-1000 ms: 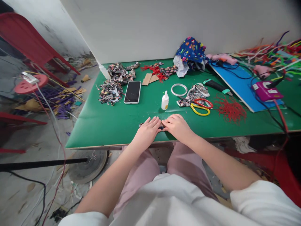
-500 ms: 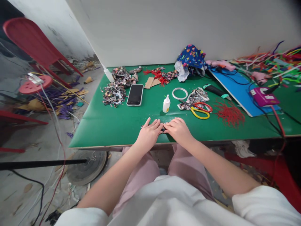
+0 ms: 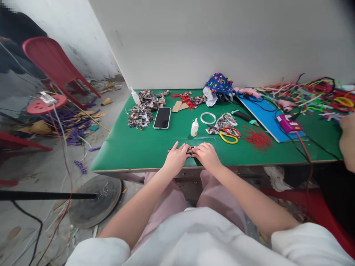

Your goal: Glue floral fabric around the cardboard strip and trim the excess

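Near the front edge of the green table (image 3: 116, 157), both my hands work on a small strip of dark patterned fabric (image 3: 190, 150). A bit of brown shows in it, and most of it is hidden under my fingers. My left hand (image 3: 177, 158) presses and pinches it from the left, thumb toward the other hand. From the right, my right hand (image 3: 206, 155) pinches the other end with bent fingers. Just beyond them stands a small white glue bottle (image 3: 194, 128), upright. Scissors (image 3: 229, 136) with red and yellow handles lie to its right, partly on a patterned cloth scrap (image 3: 226, 122).
A phone (image 3: 162, 118) lies left, by fabric scraps (image 3: 145, 105) and another white bottle (image 3: 135, 96). Behind are a tape ring (image 3: 208, 118) and cardboard pieces (image 3: 179, 106). Rightward lie a cutter (image 3: 244, 116), red threads (image 3: 257, 139), a blue board (image 3: 260, 120), a purple box with cords (image 3: 288, 123) and another person's arm (image 3: 348, 142).
My view has shifted, and the table items sit lower in it. Another person's arm has come in at the right edge. My hands stay on the strip, with slightly more of it showing.
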`<state>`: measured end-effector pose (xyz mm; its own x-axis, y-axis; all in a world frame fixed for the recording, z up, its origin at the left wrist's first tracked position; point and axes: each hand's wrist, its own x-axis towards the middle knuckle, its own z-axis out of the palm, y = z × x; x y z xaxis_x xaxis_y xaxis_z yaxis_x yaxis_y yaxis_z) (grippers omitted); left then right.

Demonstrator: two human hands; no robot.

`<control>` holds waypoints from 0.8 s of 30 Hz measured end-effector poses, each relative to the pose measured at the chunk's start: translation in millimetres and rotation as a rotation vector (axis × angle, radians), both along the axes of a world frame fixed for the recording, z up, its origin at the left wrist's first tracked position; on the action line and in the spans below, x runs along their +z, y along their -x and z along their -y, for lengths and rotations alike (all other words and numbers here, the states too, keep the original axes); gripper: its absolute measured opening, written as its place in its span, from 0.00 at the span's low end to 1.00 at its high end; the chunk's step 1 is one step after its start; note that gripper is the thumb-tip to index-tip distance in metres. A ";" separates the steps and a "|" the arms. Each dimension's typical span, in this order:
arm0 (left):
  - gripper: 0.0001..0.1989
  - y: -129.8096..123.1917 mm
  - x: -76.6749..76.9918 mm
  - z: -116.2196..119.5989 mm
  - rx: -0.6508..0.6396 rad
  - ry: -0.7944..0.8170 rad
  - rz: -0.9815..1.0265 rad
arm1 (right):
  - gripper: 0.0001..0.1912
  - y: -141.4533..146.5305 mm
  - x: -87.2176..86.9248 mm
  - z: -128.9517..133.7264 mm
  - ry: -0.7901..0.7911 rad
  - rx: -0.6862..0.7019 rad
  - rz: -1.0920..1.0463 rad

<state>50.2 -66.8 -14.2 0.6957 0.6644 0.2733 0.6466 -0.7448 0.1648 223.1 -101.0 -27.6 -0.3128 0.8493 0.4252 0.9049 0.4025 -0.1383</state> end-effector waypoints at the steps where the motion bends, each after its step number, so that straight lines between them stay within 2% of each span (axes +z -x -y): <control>1: 0.12 -0.6 0.4 0.4 0.002 0.003 0.007 | 0.10 0.5 0.9 0.6 0.001 0.000 0.006; 6: 0.16 5.7 1.5 3.3 0.024 -0.014 0.047 | 0.09 2.9 3.5 3.2 -0.004 0.000 0.013; 10: 0.21 28.3 0.5 4.2 0.076 -0.053 0.046 | 0.08 5.3 5.9 6.4 -0.020 -0.008 -0.006; 14: 0.28 49.6 1.8 0.3 0.086 -0.049 0.024 | 0.06 8.8 15.4 9.8 0.025 -0.032 -0.082; 16: 0.30 54.6 3.0 -4.3 0.080 -0.008 0.009 | 0.10 10.3 20.7 8.3 0.058 -0.031 -0.148; 18: 0.30 56.4 3.4 -9.6 0.044 0.041 -0.025 | 0.18 11.7 23.7 4.2 0.089 -0.001 -0.175; 20: 0.28 56.3 2.3 -13.7 0.003 0.080 -0.061 | 0.21 13.1 23.4 -1.0 0.129 0.048 -0.152; 24: 0.22 54.9 -2.8 -14.7 0.023 0.119 -0.053 | 0.15 15.3 16.6 -8.1 0.202 0.084 -0.115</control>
<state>-4.7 -52.1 -17.0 0.6914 0.7058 0.1542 0.6734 -0.7069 0.2164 207.8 -92.9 -11.0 -0.3453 0.8937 0.2863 0.8430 0.4295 -0.3239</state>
